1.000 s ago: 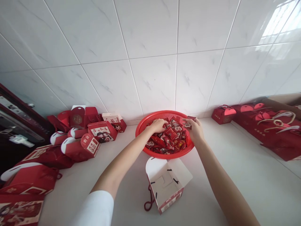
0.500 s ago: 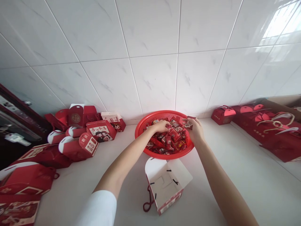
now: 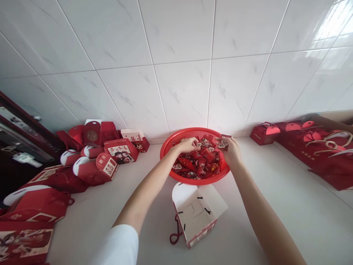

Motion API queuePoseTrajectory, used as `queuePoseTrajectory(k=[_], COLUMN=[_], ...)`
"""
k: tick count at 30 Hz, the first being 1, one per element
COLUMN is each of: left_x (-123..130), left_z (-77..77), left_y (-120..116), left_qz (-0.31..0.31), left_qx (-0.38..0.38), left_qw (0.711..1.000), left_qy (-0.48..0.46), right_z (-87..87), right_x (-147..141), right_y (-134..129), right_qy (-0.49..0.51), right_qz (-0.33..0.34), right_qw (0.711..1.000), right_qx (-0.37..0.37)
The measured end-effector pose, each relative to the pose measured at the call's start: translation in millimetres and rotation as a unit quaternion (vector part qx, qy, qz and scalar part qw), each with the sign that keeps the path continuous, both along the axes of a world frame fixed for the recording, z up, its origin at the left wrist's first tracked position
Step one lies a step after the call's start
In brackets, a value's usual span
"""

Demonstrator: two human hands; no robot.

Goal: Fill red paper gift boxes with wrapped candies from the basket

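Note:
My left hand (image 3: 188, 145) is over the left part of a red plastic basket (image 3: 166, 166), its fingers closed in a pinch on a small wrapped candy (image 3: 198, 146). At the basket's right rim, my right hand (image 3: 233, 150) grips a red wrapped candy (image 3: 223, 144) with pale printing. Many more red-wrapped candies (image 3: 202, 165) fill the basket. In front of it, toward me, stands an open gift box (image 3: 196, 218), white inside with its flaps spread. A dark red cord handle (image 3: 175, 232) loops out on the box's left side.
Folded red gift boxes (image 3: 96, 170) crowd the left side of the white counter (image 3: 138, 206). More red boxes (image 3: 265, 133) and bags with rope handles (image 3: 317, 151) line the right. A tiled wall (image 3: 182, 95) rises behind; a key (image 3: 27, 159) shows far left.
The view has shifted slightly, so everything sits a little further right. My left fingers have lifted slightly, and a candy now shows at their tips. The right hand keeps its candy.

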State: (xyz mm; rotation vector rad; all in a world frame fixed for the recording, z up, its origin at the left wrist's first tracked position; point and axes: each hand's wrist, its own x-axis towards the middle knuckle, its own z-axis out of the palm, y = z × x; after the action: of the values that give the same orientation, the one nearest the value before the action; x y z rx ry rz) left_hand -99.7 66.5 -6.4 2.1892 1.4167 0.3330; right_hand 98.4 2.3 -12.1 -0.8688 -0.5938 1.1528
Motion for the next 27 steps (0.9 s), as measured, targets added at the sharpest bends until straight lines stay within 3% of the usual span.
queuePoseTrajectory(k=[6, 12, 22, 25, 27], left_x=[4.5, 13.3, 2.1, -3.3, -4.8], left_z=[9.6, 17.6, 14.7, 9.8, 5.6], left_y=[-10.8, -19.9, -11.1, -7.6, -5.6], left_qz=[-0.055, -0.086, -0.061, -0.008, 0.041], left_qx=[-0.048, -0.105, -0.172, -0.225, -0.215], left_qw=[0.989, 0.975, 0.98, 0.974, 0.975], left_qy=[0.132, 0.178, 0.079, 0.032, 0.024], right_z=[-0.7, 0.4, 0.7, 3.3, 4.4], right_x=[0.3, 0.6, 0.4, 0.0, -0.3], right_y=[0.2, -0.6, -1.2, -2.1, -3.0], right_qy=[-0.002, 0.0, -0.026, -0.023, -0.021], right_qz=[-0.003, 0.002, 0.01, 0.012, 0.015], right_qw=[1.0, 1.0, 1.0, 1.0, 1.0], right_qx=[0.005, 0.001, 0.006, -0.006, -0.011])
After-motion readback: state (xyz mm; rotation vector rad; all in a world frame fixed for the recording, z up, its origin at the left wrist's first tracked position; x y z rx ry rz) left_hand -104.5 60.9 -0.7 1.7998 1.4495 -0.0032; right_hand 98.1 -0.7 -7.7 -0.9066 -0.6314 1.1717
